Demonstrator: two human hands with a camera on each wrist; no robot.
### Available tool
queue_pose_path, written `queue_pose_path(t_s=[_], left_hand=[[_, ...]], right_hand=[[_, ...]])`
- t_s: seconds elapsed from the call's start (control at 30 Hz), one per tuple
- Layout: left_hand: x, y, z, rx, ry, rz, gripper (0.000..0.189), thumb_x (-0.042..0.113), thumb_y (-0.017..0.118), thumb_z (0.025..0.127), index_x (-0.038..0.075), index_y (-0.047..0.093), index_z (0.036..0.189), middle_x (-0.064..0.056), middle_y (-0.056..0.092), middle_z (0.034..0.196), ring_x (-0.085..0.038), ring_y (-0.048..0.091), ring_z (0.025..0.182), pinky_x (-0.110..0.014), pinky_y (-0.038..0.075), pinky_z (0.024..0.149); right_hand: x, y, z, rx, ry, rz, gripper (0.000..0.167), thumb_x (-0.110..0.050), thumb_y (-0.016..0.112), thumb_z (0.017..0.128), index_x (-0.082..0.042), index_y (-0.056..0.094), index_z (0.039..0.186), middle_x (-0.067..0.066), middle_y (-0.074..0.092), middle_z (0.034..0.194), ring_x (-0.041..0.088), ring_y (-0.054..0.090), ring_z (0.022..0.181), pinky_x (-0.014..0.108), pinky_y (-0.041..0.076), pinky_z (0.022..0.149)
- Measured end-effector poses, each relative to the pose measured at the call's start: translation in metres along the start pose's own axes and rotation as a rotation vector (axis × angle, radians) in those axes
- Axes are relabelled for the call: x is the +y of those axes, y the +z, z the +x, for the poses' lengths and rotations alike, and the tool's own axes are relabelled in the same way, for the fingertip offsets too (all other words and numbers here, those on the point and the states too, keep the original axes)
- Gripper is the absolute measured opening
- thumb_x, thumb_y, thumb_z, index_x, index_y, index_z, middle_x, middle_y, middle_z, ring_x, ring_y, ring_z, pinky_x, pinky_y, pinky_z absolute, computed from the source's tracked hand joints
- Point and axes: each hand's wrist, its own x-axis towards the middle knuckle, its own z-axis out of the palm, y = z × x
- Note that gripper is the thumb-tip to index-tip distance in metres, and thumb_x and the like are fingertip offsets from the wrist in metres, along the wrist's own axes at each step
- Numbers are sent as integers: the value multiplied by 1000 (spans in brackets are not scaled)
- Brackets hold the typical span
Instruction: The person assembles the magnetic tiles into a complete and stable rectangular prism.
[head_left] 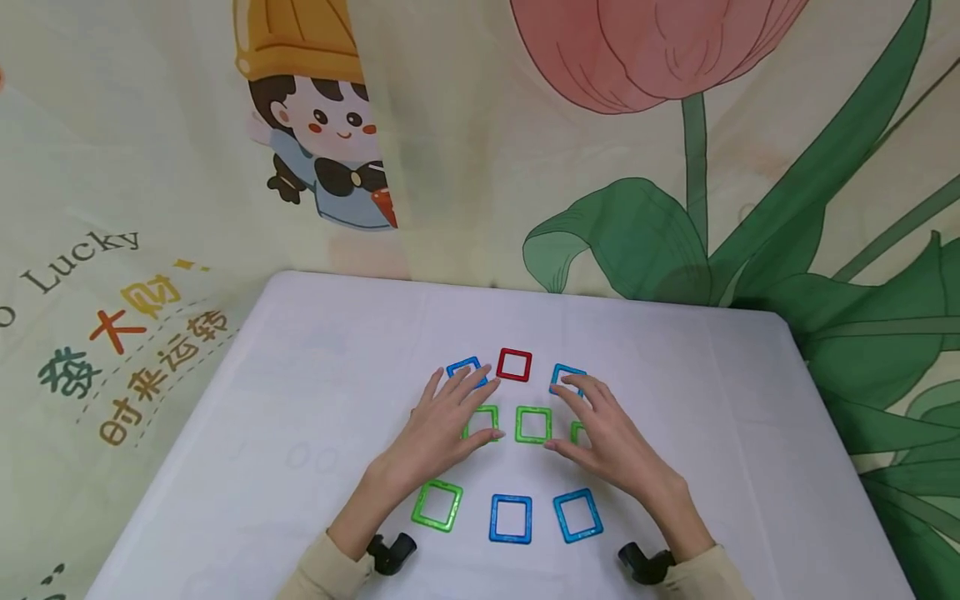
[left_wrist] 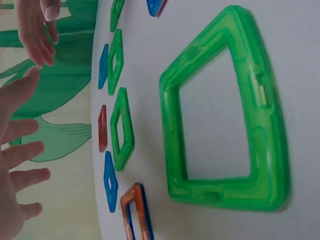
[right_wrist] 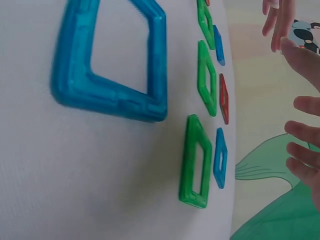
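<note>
Both your left hand (head_left: 442,432) and right hand (head_left: 611,432) spread empty fingers; pinch the likely light, stiff middle green frame (head_left: 519,424) by opposite sides.

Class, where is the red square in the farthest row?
In the head view, just right of the midline, the red square lies between two blue squares, beyond the middle green square.

Sleeves of light beige cloth dress both arms of a person, the left sleeve (head_left: 324,573) at 7 o'clock in the head view and the right sleeve (head_left: 711,575) near 5 o'clock, each stopping short of a bare hand. A glossy black left wrist camera (head_left: 393,555), stubby and rounded, sits at its sleeve's 3 o'clock; a matching black right wrist camera (head_left: 645,565) sits at the other's 9 o'clock.
</note>
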Motion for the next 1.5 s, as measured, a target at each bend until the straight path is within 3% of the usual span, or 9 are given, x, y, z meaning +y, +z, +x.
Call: queue_pose_path(t_s=[0.17, 0.3, 0.53, 1.0, 1.5], left_hand=[[-1, 9, 2, -99, -21, -67, 69, 43, 75, 93, 11, 53, 150, -11, 50, 156, -36, 43, 146, -56, 30, 123], [-3, 15, 5, -126, -35, -98, 63, 33, 79, 91, 5, 58, 144, -13, 55, 149, -33, 48, 140, -51, 42, 116], [-6, 24, 9, -194, -56, -64, 59, 25, 83, 88, 3, 63, 138, -13, 56, 143, -30, 50, 130, -45, 49, 109], [-6, 34, 12, -199, -43, -32, 49, 18, 83, 88, 4, 67, 131, -11, 58, 134, -28, 49, 121, -40, 51, 103], [4, 34, 18, -193, -10, -19, 48, 18, 81, 89, 3, 66, 131, -9, 60, 128, -24, 49, 114, -37, 51, 97]], right_hand=[[1, 11, 4, -83, 55, 41, 78, -38, 88, 82, -15, 54, 148, 9, 50, 152, 30, 47, 140, 46, 53, 104], [3, 18, 8, -134, 75, 75, 73, -34, 86, 84, -14, 56, 147, 9, 52, 150, 28, 50, 138, 45, 51, 107], [4, 33, 17, -206, 76, 58, 67, -37, 84, 86, -15, 59, 144, 5, 56, 144, 23, 54, 131, 41, 52, 107], [2, 44, 27, -221, -24, 11, 58, -31, 86, 85, -14, 66, 137, 3, 63, 131, 18, 58, 120, 36, 56, 101], [-4, 44, 27, -216, -15, 16, 58, -31, 86, 84, -14, 67, 136, 3, 62, 129, 17, 57, 119, 36, 56, 101]])
